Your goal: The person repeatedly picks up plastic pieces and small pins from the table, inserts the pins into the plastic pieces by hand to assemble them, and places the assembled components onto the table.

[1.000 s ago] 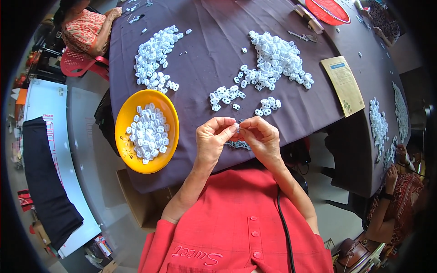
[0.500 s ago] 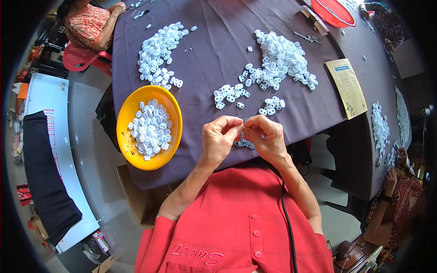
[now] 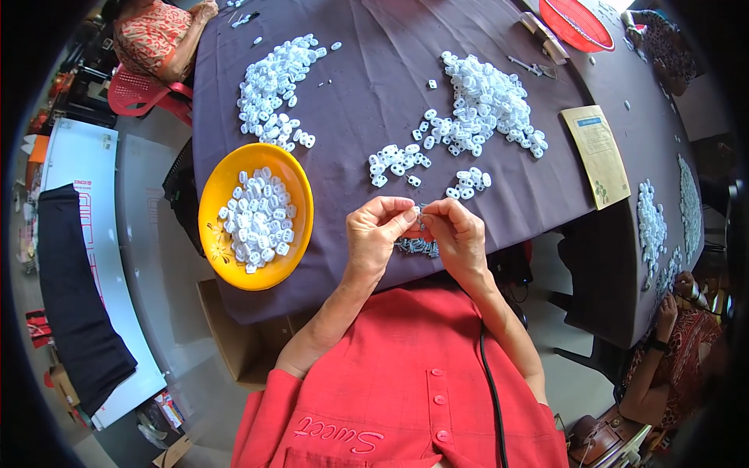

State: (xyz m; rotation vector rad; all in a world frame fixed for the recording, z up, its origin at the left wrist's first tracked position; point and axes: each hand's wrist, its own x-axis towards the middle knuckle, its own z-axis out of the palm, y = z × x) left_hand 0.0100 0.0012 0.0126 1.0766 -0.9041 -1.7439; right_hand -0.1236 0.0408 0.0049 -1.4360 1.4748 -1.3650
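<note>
Above the near edge of the cloth-covered table, my left hand [image 3: 377, 235] and my right hand [image 3: 460, 238] meet, thumbs and forefingers pinched. What sits between the fingertips is too small and covered to make out, though a bit of it looks pale. Just under the hands lies a heap of small grey metal-looking pieces [image 3: 417, 248], partly hidden by them. Beyond the fingers are two small clusters of white oval plastic pieces with two holes, one on the right [image 3: 469, 183] and one on the left [image 3: 398, 161].
A yellow bowl [image 3: 211, 191] on the left holds more white pieces. Larger white piles lie at far left [image 3: 273, 86] and far right [image 3: 490, 101]. A tan booklet [image 3: 597, 156] and a red basket [image 3: 577, 23] are on the right. Other people sit around the table.
The fingertips have shifted slightly, the right hand moving a little closer to the left. The view has tilted a touch; the piles and bowl look unchanged.
</note>
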